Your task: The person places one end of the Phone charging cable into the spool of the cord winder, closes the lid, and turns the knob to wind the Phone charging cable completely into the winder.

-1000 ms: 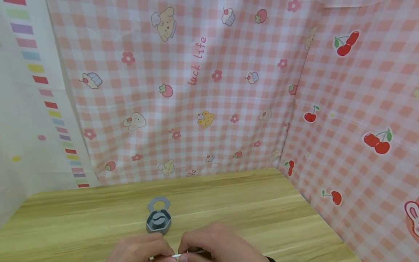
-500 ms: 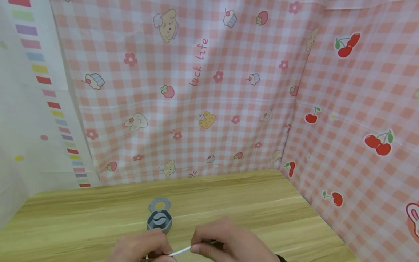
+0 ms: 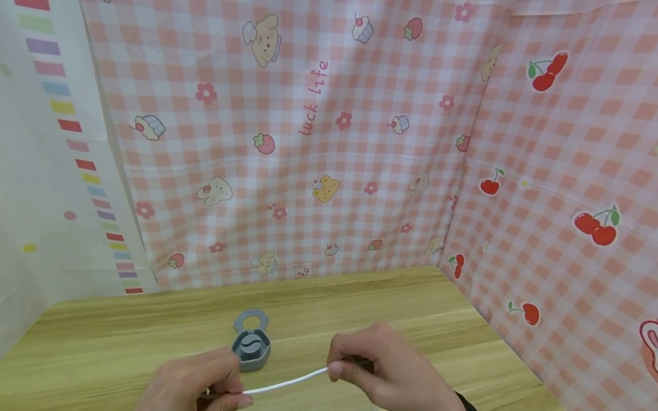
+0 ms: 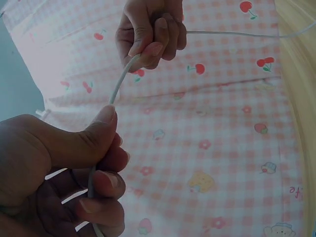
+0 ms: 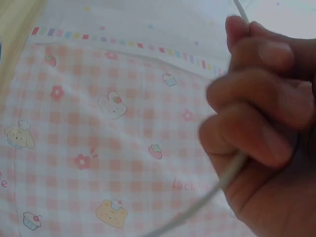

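Observation:
A thin white cable point(image 3: 288, 383) stretches in a slight curve between my two hands. My left hand point(image 3: 197, 381) pinches it between thumb and forefinger, and the cable runs on through the curled fingers in the left wrist view. Farther right, my right hand point(image 3: 388, 368) grips the same cable with thumb and bent fingers. In the right wrist view the cable point(image 5: 197, 205) comes out below the little finger. Just beyond my left hand a grey hexagonal case point(image 3: 252, 354) stands on the table, its ring-shaped lid point(image 3: 240, 323) flipped back and an S-shaped groove on its inner post.
The wood-grain table point(image 3: 360, 308) reaches back to a pink checked cloth point(image 3: 288, 171) hung as a wall. Another checked cloth point(image 3: 555, 171) with cherries closes off the right side. White cloth point(image 3: 46, 228) hangs at the left.
My hands have moved apart, the left one to the left and the right one to the right and up. A longer stretch of cable now shows between them.

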Demonstrator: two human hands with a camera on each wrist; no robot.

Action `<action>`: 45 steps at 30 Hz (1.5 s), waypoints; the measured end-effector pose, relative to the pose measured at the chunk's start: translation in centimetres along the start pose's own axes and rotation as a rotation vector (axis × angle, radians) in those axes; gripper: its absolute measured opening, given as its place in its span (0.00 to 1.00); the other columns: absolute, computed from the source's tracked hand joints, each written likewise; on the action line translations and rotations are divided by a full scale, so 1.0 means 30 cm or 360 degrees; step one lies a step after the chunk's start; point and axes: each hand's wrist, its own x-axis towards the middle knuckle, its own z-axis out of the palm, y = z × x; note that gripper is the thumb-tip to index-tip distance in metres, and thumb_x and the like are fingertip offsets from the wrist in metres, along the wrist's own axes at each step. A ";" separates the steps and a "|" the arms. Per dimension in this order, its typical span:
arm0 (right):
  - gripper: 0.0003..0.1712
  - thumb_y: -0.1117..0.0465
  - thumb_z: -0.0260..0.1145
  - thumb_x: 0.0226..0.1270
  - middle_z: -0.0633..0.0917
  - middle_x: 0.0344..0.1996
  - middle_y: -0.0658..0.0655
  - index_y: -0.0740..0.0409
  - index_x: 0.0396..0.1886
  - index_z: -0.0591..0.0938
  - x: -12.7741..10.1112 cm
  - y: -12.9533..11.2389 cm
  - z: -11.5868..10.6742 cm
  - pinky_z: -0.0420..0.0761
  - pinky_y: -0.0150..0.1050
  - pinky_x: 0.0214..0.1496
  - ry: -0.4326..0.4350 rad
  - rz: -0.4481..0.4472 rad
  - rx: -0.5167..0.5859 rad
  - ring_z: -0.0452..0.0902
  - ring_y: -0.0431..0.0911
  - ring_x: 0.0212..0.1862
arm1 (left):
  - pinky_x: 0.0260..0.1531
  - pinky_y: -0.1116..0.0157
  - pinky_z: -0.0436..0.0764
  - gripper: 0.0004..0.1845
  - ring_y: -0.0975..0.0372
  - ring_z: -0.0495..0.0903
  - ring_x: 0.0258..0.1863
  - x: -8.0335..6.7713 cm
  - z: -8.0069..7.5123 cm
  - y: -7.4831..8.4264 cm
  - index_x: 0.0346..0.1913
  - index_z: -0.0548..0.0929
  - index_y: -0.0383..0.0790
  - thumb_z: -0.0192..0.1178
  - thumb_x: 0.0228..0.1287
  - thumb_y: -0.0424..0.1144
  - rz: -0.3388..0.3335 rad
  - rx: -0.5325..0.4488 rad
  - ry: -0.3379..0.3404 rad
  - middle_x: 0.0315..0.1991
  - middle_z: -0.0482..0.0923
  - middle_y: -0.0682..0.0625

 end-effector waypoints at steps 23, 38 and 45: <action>0.07 0.68 0.61 0.67 0.72 0.18 0.46 0.50 0.33 0.76 -0.006 0.014 -0.028 0.66 0.15 0.25 0.0060 -0.0141 -0.0052 0.61 0.25 0.24 | 0.19 0.87 0.61 0.11 0.84 0.61 0.21 0.005 -0.012 -0.018 0.29 0.76 0.58 0.69 0.55 0.39 0.0137 0.0105 0.0175 0.23 0.67 0.67; 0.05 0.60 0.54 0.74 0.72 0.20 0.43 0.47 0.37 0.76 0.012 -0.005 0.006 0.69 0.15 0.27 -0.0137 0.0025 -0.0096 0.63 0.24 0.25 | 0.17 0.87 0.57 0.17 0.86 0.57 0.19 0.000 -0.042 -0.008 0.23 0.70 0.58 0.47 0.64 0.61 0.0064 0.0372 0.0254 0.21 0.60 0.68; 0.10 0.56 0.48 0.78 0.73 0.22 0.39 0.42 0.43 0.77 0.036 -0.044 0.054 0.67 0.14 0.30 -0.0276 0.0067 -0.0167 0.61 0.21 0.25 | 0.16 0.87 0.60 0.21 0.84 0.58 0.20 -0.006 -0.021 -0.003 0.26 0.72 0.59 0.75 0.43 0.33 -0.0012 0.0217 0.0089 0.23 0.62 0.68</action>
